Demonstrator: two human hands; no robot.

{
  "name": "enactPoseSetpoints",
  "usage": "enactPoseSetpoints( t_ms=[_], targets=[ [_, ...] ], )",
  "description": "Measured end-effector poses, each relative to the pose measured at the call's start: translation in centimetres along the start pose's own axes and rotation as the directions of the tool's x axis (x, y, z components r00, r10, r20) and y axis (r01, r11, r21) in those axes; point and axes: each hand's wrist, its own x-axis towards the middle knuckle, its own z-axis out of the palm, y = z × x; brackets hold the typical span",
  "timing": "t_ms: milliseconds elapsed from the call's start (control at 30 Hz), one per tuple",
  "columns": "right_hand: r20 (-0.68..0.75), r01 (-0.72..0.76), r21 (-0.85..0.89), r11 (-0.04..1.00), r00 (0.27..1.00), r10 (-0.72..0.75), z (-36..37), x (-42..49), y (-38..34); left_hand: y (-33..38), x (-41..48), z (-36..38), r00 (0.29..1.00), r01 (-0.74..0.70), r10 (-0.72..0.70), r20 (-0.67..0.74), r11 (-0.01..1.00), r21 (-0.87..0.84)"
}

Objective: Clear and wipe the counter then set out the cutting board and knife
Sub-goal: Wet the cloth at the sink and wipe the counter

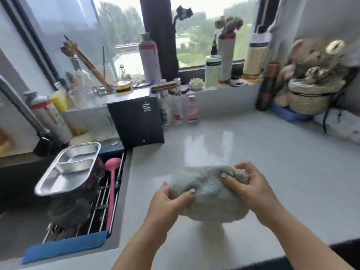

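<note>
A grey-green fuzzy cloth (209, 193) is bunched above the pale glossy counter (272, 156), near its front edge. My left hand (167, 201) grips the cloth's left end with the thumb on top. My right hand (251, 188) clutches the cloth's right end, fingers curled into it. The cloth casts a shadow on the counter below it. No cutting board or knife can be made out in this view.
A black box-shaped appliance (136, 119) stands at the counter's back left. The sink at left holds a steel divided tray (68, 170), a pink ladle (112, 188) and a wire rack (97, 217). Bottles crowd the windowsill (150, 59). A woven basket (309, 98) sits far right.
</note>
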Motion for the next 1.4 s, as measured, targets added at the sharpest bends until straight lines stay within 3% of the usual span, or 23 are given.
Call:
enactPoseSetpoints(
  t_ms=[100, 167, 233, 333, 433, 533, 600, 700, 767, 800, 900, 933, 1067, 1200, 1400],
  targets=[
    [-0.038, 0.046, -0.019, 0.999, 0.998, -0.047, -6.2, 0.5, 0.0, 1.3, 1.2, 5.6, 0.995, -0.037, 0.037, 0.092, 0.999, -0.003],
    [0.023, 0.011, 0.129, 0.992, 1.000, -0.014, -9.4, 0.9, -0.3, 2.1, 2.1, 8.3, 0.979, -0.084, 0.079, 0.188, 0.996, 0.014],
    [0.125, -0.111, 0.272, 0.956, 0.989, 0.080, -11.8, 1.5, 0.0, 2.7, 3.4, 10.4, 0.964, -0.131, 0.117, 0.237, 0.990, 0.044],
    [0.225, -0.344, 0.275, 0.898, 0.931, 0.287, -13.8, 2.2, 1.9, 2.5, 6.2, 13.1, 0.966, -0.150, 0.119, 0.228, 0.981, 0.124],
    [0.007, -0.399, 0.176, 0.900, 0.915, 0.404, -15.7, 3.4, 3.9, 0.2, 9.3, 15.7, 0.965, -0.187, 0.089, 0.245, 0.891, 0.413],
    [-0.294, -0.356, 0.037, 0.934, 0.889, 0.350, -19.7, 4.8, 4.2, -1.8, 11.4, 20.3, 0.927, -0.255, -0.004, 0.376, 0.728, 0.636],
    [-0.407, -0.336, -0.069, 0.939, 0.869, 0.281, -23.6, 5.5, 4.0, -2.0, 11.7, 24.5, 0.883, -0.271, -0.050, 0.467, 0.757, 0.594],
    [-0.542, -0.321, -0.166, 0.932, 0.819, 0.185, -30.1, 7.1, 2.9, -1.4, 12.0, 31.2, 0.858, -0.154, -0.068, 0.508, 0.912, 0.381],
    [-0.627, -0.364, -0.301, 0.881, 0.772, 0.105, -33.3, 8.6, 2.6, -1.5, 12.5, 34.8, 0.873, -0.151, -0.058, 0.483, 0.911, 0.383],
    [-0.653, -0.423, -0.415, 0.805, 0.755, 0.060, -34.3, 9.3, 2.9, -2.0, 12.9, 36.2, 0.878, -0.204, -0.050, 0.476, 0.861, 0.466],
    [-0.568, -0.492, -0.685, 0.537, 0.823, 0.029, -34.2, 10.2, 6.4, -5.2, 13.6, 37.6, 0.921, -0.342, 0.027, 0.388, 0.530, 0.776],
    [-0.492, -0.460, -0.752, 0.472, 0.868, 0.063, -33.3, 10.2, 8.1, -6.2, 13.7, 37.5, 0.934, -0.340, 0.074, 0.349, 0.487, 0.805],
    [-0.289, -0.323, -0.914, 0.248, 0.944, 0.162, -31.2, 9.3, 13.3, -9.2, 13.2, 36.5, 0.975, -0.219, 0.127, 0.180, 0.468, 0.856],
    [-0.174, -0.210, -0.948, 0.237, 0.971, 0.165, -32.2, 11.0, 13.8, -9.2, 13.3, 34.4, 0.984, -0.084, 0.180, -0.004, 0.475, 0.876],
    [-0.061, -0.096, -0.974, 0.207, 0.983, 0.172, -32.4, 18.5, 13.6, -7.9, 10.9, 30.4, 0.922, 0.081, 0.241, -0.302, 0.645, 0.760]
  ],
)
